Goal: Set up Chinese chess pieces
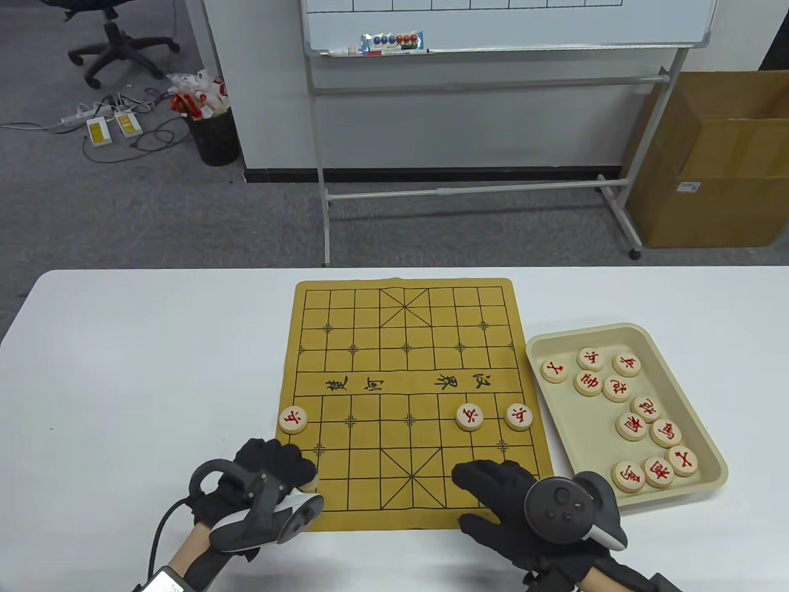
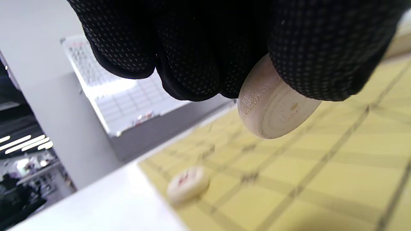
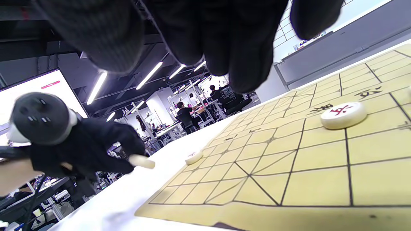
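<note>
A yellow chess board (image 1: pixel 407 345) lies on the white table. Three red-marked wooden pieces stand on it: one at the left edge (image 1: pixel 293 419), two at the right (image 1: pixel 469 417) (image 1: pixel 519 417). My left hand (image 1: pixel 277 468) hovers over the board's near left corner and pinches a wooden piece (image 2: pixel 273 109) between fingertips, its blank underside showing; it also shows in the right wrist view (image 3: pixel 141 162). My right hand (image 1: pixel 493 493) hovers flat over the board's near right part with fingers spread, holding nothing.
A beige tray (image 1: pixel 625 336) right of the board holds several more red pieces (image 1: pixel 632 425). A whiteboard stand (image 1: pixel 481 191) and a cardboard box (image 1: pixel 715 160) stand on the floor beyond the table's far edge.
</note>
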